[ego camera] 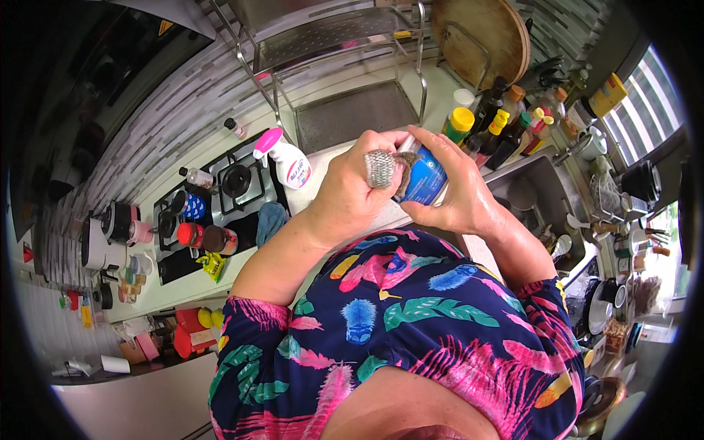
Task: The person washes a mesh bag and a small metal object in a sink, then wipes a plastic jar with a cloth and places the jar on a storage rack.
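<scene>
Both hands are raised over the front edge of the counter, in front of my chest. In my right hand (459, 190) is a container with a blue printed label (426, 177), its fingers and thumb spread around one side. My left hand (352, 190) is closed around a grey woven scrubbing cloth (379, 169), and a brownish part of the cloth lies against the container. The left fingertips meet the container's pale upper end, partly hidden behind the fingers. A white spray bottle with a pink trigger head (290, 165) stands on the counter left of my left hand.
On the left is a gas stove (236, 181) carrying jars and a blue cloth (271, 223). A metal rack (335, 47) stands behind a dark tray (357, 115). Sauce bottles (503, 129) crowd the right rear, beside the sink (520, 190). Round wooden boards (478, 38) lean at the back.
</scene>
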`<state>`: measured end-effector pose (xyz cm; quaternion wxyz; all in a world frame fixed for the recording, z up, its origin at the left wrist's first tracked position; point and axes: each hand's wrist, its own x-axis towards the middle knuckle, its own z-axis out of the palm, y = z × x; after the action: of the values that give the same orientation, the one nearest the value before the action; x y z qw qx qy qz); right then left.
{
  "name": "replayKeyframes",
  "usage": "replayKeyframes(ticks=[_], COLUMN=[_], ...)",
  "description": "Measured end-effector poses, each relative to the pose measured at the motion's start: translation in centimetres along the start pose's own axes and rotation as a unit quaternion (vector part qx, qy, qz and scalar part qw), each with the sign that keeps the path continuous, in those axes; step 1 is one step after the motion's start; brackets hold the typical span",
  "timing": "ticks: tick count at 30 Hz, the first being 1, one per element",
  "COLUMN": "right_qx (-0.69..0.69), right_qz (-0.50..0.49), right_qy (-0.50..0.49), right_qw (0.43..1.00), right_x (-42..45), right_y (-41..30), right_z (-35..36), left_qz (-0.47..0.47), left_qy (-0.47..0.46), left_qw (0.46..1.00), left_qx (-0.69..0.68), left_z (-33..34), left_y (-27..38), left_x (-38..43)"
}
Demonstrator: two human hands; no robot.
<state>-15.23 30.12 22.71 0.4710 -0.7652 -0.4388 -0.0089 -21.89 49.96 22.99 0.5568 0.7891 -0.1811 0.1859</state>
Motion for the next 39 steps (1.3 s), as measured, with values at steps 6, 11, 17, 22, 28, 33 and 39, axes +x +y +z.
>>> replayKeyframes(ticks=[6,11,17,22,28,33,39], right_qx=[-0.053,0.020,0.101,0.084,-0.062,-0.047,-0.026], right_qz=[-0.053,-0.024,0.001,0.011,-0.045,-0.030,-0.052], right_qy=[0.008,-0.007,-0.019,-0.017,0.068,0.075,0.093], right_qw=[0.997,0.999,0.995,0.996,0.995,0.996,0.994], right_x=[-0.2,0.0,-0.5,-0.5,-0.3,-0.8,-1.1], right_y=[-0.1,0.3,0.7,0.8,0.2,0.2,1.1], right_z=[1.4,0.8,-1.4,-1.2,-0.2,0.3,0.5], left_qz=[0.044,-0.127,-0.128,-0.078,-0.041,0.005,-0.010], left_qy=[0.042,0.076,0.066,0.002,0.020,0.034,-0.022], left_qw=[0.967,0.989,0.965,0.985,0.999,0.997,0.998], left_qx=[0.246,-0.014,-0.217,-0.152,0.023,0.064,-0.054], left_z=[0.9,-1.3,-4.1,-2.2,1.4,1.8,1.3], left_y=[0.5,0.1,-0.3,0.0,0.7,0.3,-0.3], left_x=[1.5,4.8,3.4,1.6,1.5,0.0,-1.0])
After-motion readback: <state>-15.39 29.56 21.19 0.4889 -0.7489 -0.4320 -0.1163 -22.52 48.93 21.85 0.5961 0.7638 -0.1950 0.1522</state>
